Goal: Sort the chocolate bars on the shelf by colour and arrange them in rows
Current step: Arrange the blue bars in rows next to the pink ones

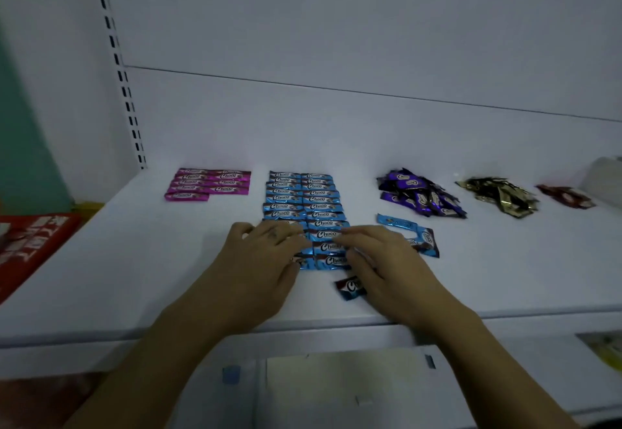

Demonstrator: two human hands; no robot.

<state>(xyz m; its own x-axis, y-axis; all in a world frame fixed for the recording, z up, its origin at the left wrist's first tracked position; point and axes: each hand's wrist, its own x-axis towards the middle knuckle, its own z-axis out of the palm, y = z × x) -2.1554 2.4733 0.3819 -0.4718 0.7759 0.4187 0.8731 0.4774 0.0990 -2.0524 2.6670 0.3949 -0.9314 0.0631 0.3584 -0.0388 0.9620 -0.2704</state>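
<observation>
Blue chocolate bars [303, 199] lie in two neat columns on the white shelf [505, 260]. My left hand [266, 253] rests flat on the near left end of the columns. My right hand [380, 260] lies with straight fingers on the near right bars. One blue bar [346, 289] peeks from under my right hand, near the shelf's front. Two loose blue bars [409, 230] lie right of my right hand. Pink bars [210, 184] sit in rows at the left. A purple pile [420, 196], a gold pile [501, 196] and a red pile [565, 196] lie to the right.
A red box [30, 243] stands beyond the shelf's left end. A slotted upright [117, 68] runs up the back left corner. A pale object [606, 179] sits at the far right. Below the shelf's front edge are price-tag holders [343, 378].
</observation>
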